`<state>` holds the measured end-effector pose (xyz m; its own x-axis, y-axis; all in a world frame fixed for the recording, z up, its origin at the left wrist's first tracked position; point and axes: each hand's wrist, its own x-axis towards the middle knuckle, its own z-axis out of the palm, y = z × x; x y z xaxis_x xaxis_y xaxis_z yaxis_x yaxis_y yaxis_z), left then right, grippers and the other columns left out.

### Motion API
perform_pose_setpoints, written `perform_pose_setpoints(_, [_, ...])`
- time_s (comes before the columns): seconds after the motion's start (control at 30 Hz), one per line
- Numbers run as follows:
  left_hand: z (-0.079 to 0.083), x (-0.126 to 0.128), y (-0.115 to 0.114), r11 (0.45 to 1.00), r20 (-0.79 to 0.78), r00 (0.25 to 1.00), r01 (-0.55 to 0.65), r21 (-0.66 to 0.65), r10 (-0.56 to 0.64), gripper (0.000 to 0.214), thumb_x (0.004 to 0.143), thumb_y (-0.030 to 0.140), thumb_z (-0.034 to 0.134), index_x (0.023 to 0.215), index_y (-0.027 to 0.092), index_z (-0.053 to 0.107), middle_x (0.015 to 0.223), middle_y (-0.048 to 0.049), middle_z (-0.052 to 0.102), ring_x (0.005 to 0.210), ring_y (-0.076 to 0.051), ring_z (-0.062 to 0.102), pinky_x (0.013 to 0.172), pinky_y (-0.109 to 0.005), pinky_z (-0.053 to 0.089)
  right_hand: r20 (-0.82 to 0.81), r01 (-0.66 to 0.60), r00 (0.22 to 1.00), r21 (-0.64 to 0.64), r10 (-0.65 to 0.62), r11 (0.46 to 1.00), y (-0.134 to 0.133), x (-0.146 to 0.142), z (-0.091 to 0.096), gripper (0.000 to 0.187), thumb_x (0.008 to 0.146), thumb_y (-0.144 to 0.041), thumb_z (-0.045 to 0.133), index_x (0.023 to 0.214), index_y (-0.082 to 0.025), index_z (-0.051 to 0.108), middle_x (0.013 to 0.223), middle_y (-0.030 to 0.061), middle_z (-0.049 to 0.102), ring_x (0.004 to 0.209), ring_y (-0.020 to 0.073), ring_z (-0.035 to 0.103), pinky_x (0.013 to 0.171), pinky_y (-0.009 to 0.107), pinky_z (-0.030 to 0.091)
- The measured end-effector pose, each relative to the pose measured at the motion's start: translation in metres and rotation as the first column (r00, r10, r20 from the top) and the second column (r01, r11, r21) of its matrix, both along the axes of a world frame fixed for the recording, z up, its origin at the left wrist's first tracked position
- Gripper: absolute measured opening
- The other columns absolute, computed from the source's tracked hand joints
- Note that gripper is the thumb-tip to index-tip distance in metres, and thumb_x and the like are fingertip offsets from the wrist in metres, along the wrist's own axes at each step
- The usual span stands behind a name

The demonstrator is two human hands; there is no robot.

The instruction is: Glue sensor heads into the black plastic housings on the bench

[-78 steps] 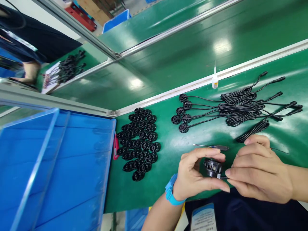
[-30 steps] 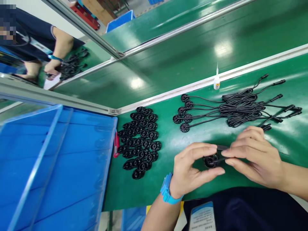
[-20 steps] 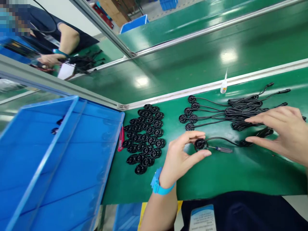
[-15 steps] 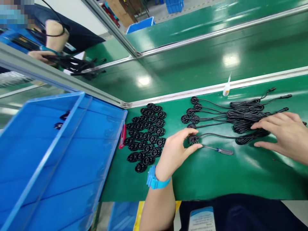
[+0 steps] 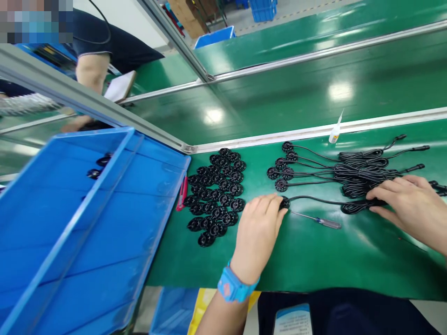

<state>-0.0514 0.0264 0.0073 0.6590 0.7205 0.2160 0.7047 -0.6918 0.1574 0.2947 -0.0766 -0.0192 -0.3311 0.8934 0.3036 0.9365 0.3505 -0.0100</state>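
Note:
My left hand (image 5: 260, 223), with a blue band at the wrist, has its fingers closed on a round black cable end piece (image 5: 285, 203), which they partly cover. From that piece a black cable runs right to a coiled bundle (image 5: 356, 207). My right hand (image 5: 405, 197) has its thumb and fingers closed around this bundle's right part. Just below the cable lies a screwdriver (image 5: 328, 223) with a clear handle. Above it, several more coiled cables (image 5: 363, 172) lie in a stack, their round black ends (image 5: 281, 185) pointing left.
Many loose round black parts (image 5: 216, 195) cover the table's left part. Beside them are a red-handled tool (image 5: 182, 193) and a big blue bin (image 5: 139, 209). A small white bottle (image 5: 335, 132) stands by the back rail. Across the frame, a co-worker's arm (image 5: 92, 70) shows.
My left hand has closed from a loose ring around the round end piece to a grip on it. My right hand has closed on the coil. The co-worker's hand has moved lower.

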Motion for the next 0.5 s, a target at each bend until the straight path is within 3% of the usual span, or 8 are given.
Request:
perform_pose_setpoints(0.13, [-0.016,-0.003,-0.021,0.987,-0.014,0.998,0.06,0.151,-0.059,0.035,0.1,0.017,0.057,0.135,0.012,0.058,0.121,-0.0148,0.075,0.105,-0.029,0.07,0.088,-0.043,0.055,-0.031,-0.007,0.999,-0.006,0.007,1.0,0.0,-0.001,0.001,0.02,0.103,-0.031,0.051,0.098,-0.023,0.069,0.085,0.0036,0.07,0.08,0.023,0.065,0.083,0.044,0.037])
perform_pose_setpoints(0.33, [-0.029,-0.002,-0.021,0.99,-0.046,0.998,0.036,0.138,-0.03,0.034,0.101,0.017,0.055,0.134,0.01,0.059,0.121,-0.0143,0.074,0.107,-0.027,0.069,0.093,-0.042,0.056,0.02,0.092,0.996,-0.157,-0.089,0.983,-0.002,-0.002,-0.001,0.027,0.104,-0.035,0.042,0.099,-0.025,0.066,0.09,0.0046,0.07,0.084,0.0245,0.064,0.089,0.047,0.036])
perform_pose_setpoints(0.5, [-0.035,-0.003,-0.017,0.984,-0.053,0.998,0.024,0.175,-0.015,0.031,0.102,0.016,0.053,0.131,0.011,0.062,0.115,-0.0135,0.074,0.105,-0.027,0.068,0.09,-0.042,0.057,-0.029,0.166,0.983,-0.269,-0.18,0.949,0.001,-0.007,-0.006,0.006,0.093,-0.024,0.06,0.096,-0.026,0.064,0.092,0.0029,0.068,0.089,0.0259,0.062,0.095,0.048,0.034])
